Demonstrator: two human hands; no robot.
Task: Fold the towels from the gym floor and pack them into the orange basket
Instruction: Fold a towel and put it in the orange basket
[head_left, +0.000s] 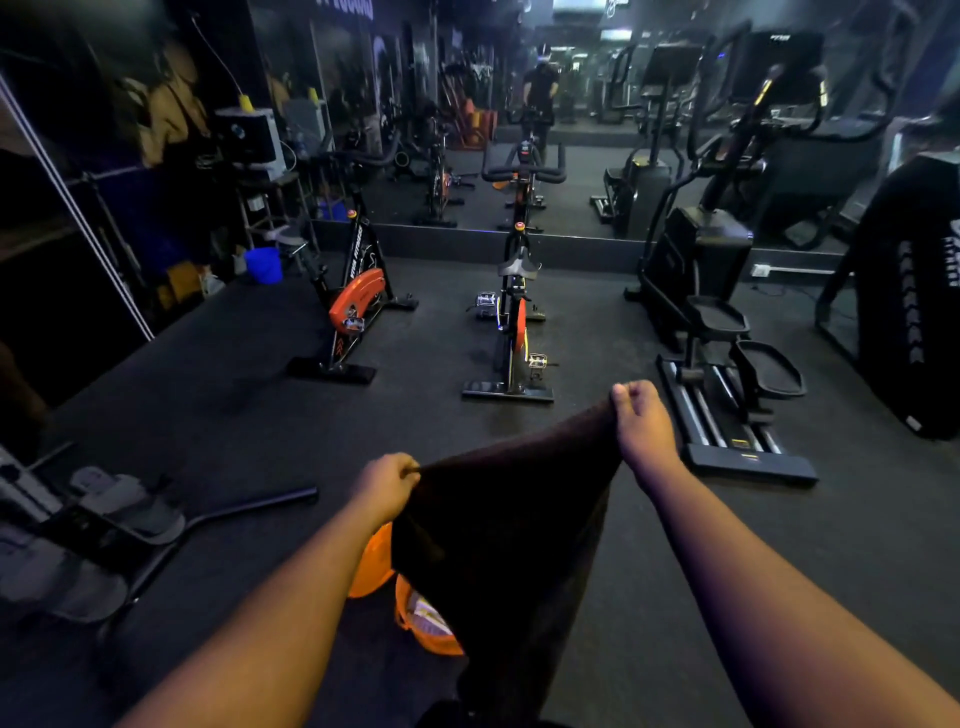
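A dark brown towel (509, 530) hangs in front of me, stretched between both hands by its top edge. My left hand (387, 486) pinches the lower left corner. My right hand (641, 421) pinches the right corner, held higher and farther out. Below and behind the hanging towel stands the orange basket (376, 566) on the dark floor; the towel hides most of it. Something light lies inside the basket at its lower rim (426, 618).
Two orange-and-black spin bikes (358, 306) (514, 332) stand ahead, an elliptical trainer (727, 353) to the right, and a large black tyre (914, 301) at far right. A grey machine's pedals and bar (130, 525) lie at my left. A mirror wall (519, 130) is behind.
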